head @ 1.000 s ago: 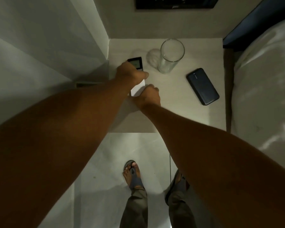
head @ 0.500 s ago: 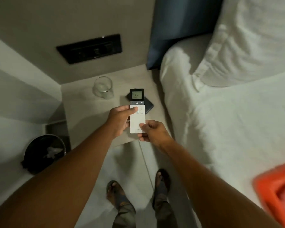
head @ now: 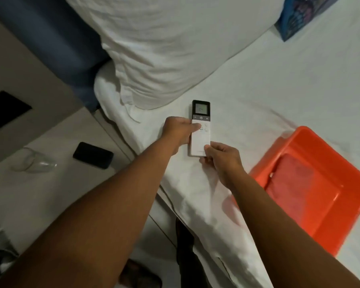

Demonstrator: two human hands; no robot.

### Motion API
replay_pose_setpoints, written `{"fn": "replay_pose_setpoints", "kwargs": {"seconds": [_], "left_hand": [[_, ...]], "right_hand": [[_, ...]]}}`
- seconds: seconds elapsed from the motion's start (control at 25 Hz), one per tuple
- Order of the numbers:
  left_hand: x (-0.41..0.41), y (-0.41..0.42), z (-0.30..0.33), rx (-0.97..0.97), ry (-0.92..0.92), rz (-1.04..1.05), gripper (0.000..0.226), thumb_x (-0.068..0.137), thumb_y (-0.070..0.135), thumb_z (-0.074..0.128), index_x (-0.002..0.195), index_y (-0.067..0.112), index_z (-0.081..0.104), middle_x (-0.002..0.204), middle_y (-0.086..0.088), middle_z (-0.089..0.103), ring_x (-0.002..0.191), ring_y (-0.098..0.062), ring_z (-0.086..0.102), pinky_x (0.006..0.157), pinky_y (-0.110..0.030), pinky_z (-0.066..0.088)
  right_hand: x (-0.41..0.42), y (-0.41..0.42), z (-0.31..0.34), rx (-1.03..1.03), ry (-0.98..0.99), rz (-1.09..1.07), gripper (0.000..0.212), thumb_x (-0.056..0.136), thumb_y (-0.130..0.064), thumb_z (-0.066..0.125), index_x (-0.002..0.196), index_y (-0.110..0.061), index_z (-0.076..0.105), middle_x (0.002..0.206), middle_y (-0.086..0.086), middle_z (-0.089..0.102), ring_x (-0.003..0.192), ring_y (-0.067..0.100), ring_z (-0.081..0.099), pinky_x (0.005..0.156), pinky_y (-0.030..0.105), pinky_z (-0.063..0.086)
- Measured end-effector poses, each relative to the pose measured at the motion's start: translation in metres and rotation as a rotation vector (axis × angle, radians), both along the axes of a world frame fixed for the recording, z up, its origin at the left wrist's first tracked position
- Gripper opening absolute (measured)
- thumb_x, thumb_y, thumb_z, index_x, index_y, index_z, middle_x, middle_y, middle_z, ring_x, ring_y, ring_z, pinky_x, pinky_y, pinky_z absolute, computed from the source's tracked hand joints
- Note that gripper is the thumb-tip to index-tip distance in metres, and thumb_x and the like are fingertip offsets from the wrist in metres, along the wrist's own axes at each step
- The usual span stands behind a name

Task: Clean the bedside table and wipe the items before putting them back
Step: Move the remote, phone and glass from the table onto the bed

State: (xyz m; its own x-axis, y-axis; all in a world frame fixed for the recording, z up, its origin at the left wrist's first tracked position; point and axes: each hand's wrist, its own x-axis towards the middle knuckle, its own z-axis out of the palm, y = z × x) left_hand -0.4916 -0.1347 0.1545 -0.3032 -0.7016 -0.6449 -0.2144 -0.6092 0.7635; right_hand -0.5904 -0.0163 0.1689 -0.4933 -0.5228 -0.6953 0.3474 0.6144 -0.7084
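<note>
A white remote control (head: 200,140) with a black screen end is over the white bed sheet, below the pillow. My left hand (head: 178,133) grips its left edge with the thumb on the buttons. My right hand (head: 220,155) pinches its lower end. I cannot tell whether the remote touches the sheet. The pale bedside table (head: 56,190) is at the left. On it stand a clear drinking glass (head: 32,162) and a black phone (head: 93,155), both apart from my hands.
An orange plastic tub (head: 345,183) with a reddish cloth (head: 297,179) inside sits on the bed (head: 279,96) at the right. A white pillow (head: 164,48) lies at the head of the bed. A black switch panel (head: 4,110) is on the wall at the left.
Both hands lifted the remote off the bedside table and carried it right, over the bed. The view swung right with it; glass and phone stayed on the table.
</note>
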Motion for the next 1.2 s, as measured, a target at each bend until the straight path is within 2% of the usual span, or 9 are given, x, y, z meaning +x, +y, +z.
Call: {"fn": "replay_pose_setpoints", "kwargs": {"seconds": [0.12,0.32,0.48,0.56,0.68,0.8,0.92,1.08,1.2], "left_hand": [[-0.022,-0.003,-0.004,0.0,-0.106,0.06,0.018,0.074,0.006,0.085,0.081,0.008,0.069,0.095,-0.018,0.078,0.081,-0.027,0.078,0.077,-0.044,0.065],[-0.023,-0.007,-0.008,-0.093,-0.223,0.094,0.028,0.063,0.021,0.094,0.073,0.005,0.074,0.073,-0.011,0.078,0.068,-0.022,0.078,0.063,-0.033,0.065],[0.021,-0.002,-0.008,-0.137,-0.247,0.162,0.031,0.066,0.038,0.089,0.066,0.011,0.074,0.058,-0.002,0.074,0.058,-0.016,0.075,0.057,-0.024,0.062],[0.07,0.002,-0.018,-0.09,-0.144,0.326,0.025,0.072,0.029,0.088,0.078,0.008,0.076,0.062,-0.003,0.075,0.061,-0.017,0.076,0.059,-0.026,0.061],[0.179,0.008,-0.046,-0.037,-0.137,0.604,0.011,0.081,0.014,0.08,0.085,0.005,0.075,0.06,-0.002,0.074,0.056,-0.014,0.072,0.058,-0.024,0.059],[0.274,0.013,-0.091,0.108,-0.294,0.726,0.026,0.082,0.007,0.079,0.104,-0.006,0.072,0.075,-0.013,0.074,0.061,-0.018,0.07,0.065,-0.029,0.062],[0.334,0.001,-0.138,0.249,-0.457,0.628,0.039,0.084,0.013,0.077,0.116,-0.008,0.067,0.101,-0.021,0.072,0.089,-0.032,0.07,0.096,-0.047,0.058],[0.339,-0.045,-0.165,-0.054,-0.797,0.34,0.062,0.087,0.036,0.073,0.135,0.0,0.056,0.139,-0.02,0.059,0.128,-0.035,0.057,0.108,-0.041,0.047],[0.327,-0.075,-0.165,-0.124,-0.799,0.319,0.07,0.082,0.042,0.077,0.137,0.004,0.054,0.141,-0.017,0.059,0.129,-0.034,0.057,0.107,-0.038,0.047]], "right_hand": [[-0.026,-0.005,-0.004,0.029,0.049,-0.07,0.013,0.085,-0.005,0.073,0.076,-0.014,0.076,0.071,0.009,0.072,0.06,0.019,0.061,0.066,0.03,0.06],[-0.034,-0.011,-0.005,0.137,0.321,0.058,0.014,0.07,-0.015,0.081,0.057,-0.018,0.076,0.066,0.011,0.075,0.06,0.018,0.065,0.072,0.034,0.058],[-0.01,-0.024,0.01,0.051,0.661,0.199,0.016,0.076,-0.021,0.074,0.086,-0.01,0.08,0.079,0.007,0.077,0.076,0.019,0.07,0.072,0.022,0.048],[0.017,-0.041,0.017,-0.059,0.796,0.215,0.023,0.079,-0.024,0.074,0.099,-0.015,0.079,0.087,-0.002,0.075,0.081,0.013,0.07,0.078,0.015,0.045],[0.101,-0.074,0.005,-0.25,0.741,0.369,0.022,0.079,-0.022,0.074,0.1,-0.017,0.079,0.088,-0.004,0.076,0.078,0.008,0.069,0.079,0.009,0.049],[0.193,-0.09,-0.037,-0.267,0.611,0.638,0.018,0.081,-0.014,0.072,0.098,-0.013,0.078,0.084,0.003,0.076,0.08,0.016,0.072,0.08,0.021,0.055],[0.258,-0.1,-0.103,-0.101,0.597,1.004,0.033,0.084,-0.016,0.07,0.116,-0.008,0.069,0.111,0.014,0.07,0.101,0.029,0.068,0.09,0.031,0.053],[0.281,-0.13,-0.162,-0.059,0.817,1.166,0.056,0.079,-0.03,0.076,0.128,-0.01,0.057,0.126,0.012,0.057,0.116,0.032,0.052,0.096,0.038,0.048],[0.283,-0.15,-0.177,-0.022,0.933,1.249,0.066,0.074,-0.037,0.08,0.129,-0.014,0.053,0.126,0.01,0.054,0.117,0.031,0.048,0.092,0.042,0.047]]}}
